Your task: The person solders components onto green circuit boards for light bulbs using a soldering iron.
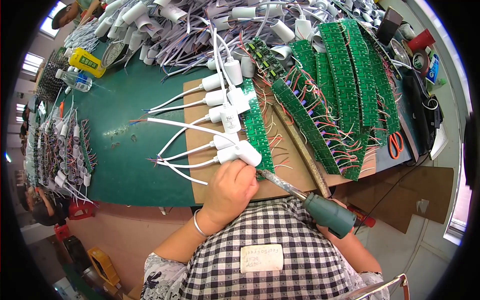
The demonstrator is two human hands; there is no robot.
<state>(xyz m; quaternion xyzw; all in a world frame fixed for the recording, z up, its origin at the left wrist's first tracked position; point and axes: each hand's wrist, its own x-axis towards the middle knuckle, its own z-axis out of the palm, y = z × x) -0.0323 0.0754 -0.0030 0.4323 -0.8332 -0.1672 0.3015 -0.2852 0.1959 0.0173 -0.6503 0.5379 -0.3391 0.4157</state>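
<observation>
Head: soldering iron (309,201) slanted, tip forward-left (near green board (257,131)).

Handwriting on pale apron patch (261,258); printed characters on yellow bottle (86,62); small mark, perhaps print, on white socket (230,120).

Checked apron (220,257); 1 silver bangle (196,224); patterned sleeves (162,276).

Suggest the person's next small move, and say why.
Probably steady the soldering iron tip on the near end of the green board strip, clear of the fingers. The right hand grips its handle, the tip sits by that end, and the left hand is curled close beside it. Whether the tip touches is hard to tell.
</observation>
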